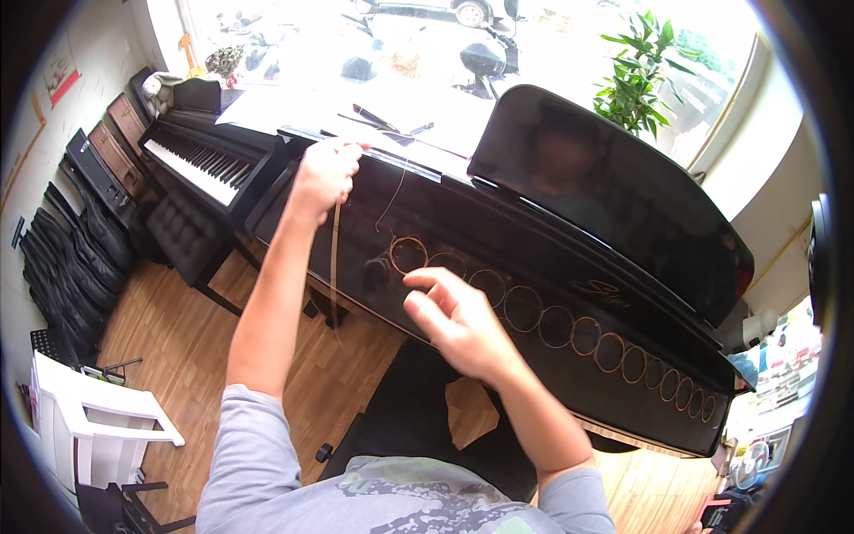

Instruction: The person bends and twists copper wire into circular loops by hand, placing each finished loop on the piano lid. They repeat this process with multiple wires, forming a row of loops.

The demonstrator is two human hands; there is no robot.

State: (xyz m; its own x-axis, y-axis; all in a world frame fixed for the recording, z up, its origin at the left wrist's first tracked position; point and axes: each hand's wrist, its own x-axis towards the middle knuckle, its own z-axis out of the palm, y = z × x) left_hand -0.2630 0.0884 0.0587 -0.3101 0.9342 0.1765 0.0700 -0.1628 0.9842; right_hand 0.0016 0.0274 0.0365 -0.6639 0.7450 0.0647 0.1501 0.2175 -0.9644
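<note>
My left hand (329, 178) is raised over the near edge of a black piano (382, 267), its fingers closed. From it hangs a long, thin, tan strip (335, 254), too fine to tell its kind. Just right of that hand, a thin wire (392, 193) curves down in front of the piano's dark surface. My right hand (458, 320) hovers above the piano with thumb and index finger apart and nothing visible between them. Closest to its fingertips lies a coppery wire coil (408, 255). Several similar wire rings (523, 309) run in a row to the right.
A raised, curved black panel (614, 205) stands at the back right. Dark slim tools (378, 118) lie on the bright surface behind my left hand. A keyboard piano (197, 169) and a padded bench (191, 233) are at left, a white stand (98, 418) lower left.
</note>
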